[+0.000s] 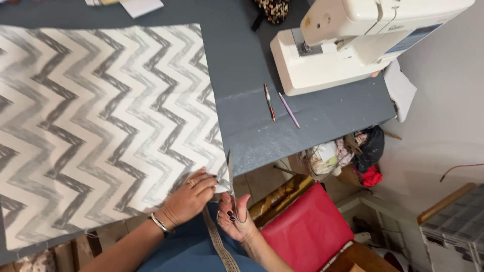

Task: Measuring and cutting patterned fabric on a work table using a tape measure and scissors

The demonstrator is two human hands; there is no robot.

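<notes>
A large grey-and-white chevron fabric (101, 116) lies flat on the dark grey table (252, 75). My left hand (190, 199), with a ring and a bracelet, presses down on the fabric's near right corner. Just to its right, my right hand (236, 221) grips a pair of scissors (230, 174). The blades point away from me along the fabric's right edge at that corner. A pale woven tape (218, 244) hangs down over my blue clothing between my arms.
A white sewing machine (348, 40) stands at the table's far right, with a red-tipped pencil (269, 102) and a lilac pencil (289, 110) in front of it. A leopard-print pouch (273, 9) lies beyond. A red seat (307, 231) and a heap of scraps (348, 153) sit below the table edge.
</notes>
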